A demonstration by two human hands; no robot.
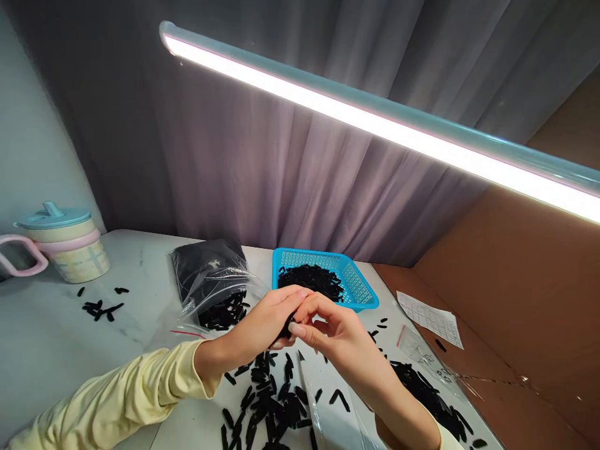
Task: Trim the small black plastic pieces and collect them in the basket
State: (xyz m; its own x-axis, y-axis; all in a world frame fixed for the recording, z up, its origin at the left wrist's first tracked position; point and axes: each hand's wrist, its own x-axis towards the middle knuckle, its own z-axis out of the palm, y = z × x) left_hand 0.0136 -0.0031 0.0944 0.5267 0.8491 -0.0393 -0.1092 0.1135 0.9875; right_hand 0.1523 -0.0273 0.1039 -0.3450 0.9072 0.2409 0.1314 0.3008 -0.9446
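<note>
Both hands meet above the middle of the white table. My left hand [268,319] is closed around a small black piece [287,330], which shows between its thumb and fingers. My right hand [325,322] touches it, its thumb and curled fingertips pressed on the same black piece. Just below the hands lies a loose pile of black strips [281,406]. Behind them stands a blue basket [363,287] holding many black strips. To the left of the basket is a clear plastic bag [210,284] with black contents.
A cup with a pink handle [77,259] stands at the far left, near several scattered strips [100,310]. More black strips [434,400] lie at the right by a printed sheet [431,317]. A bright tube lamp [375,128] hangs overhead.
</note>
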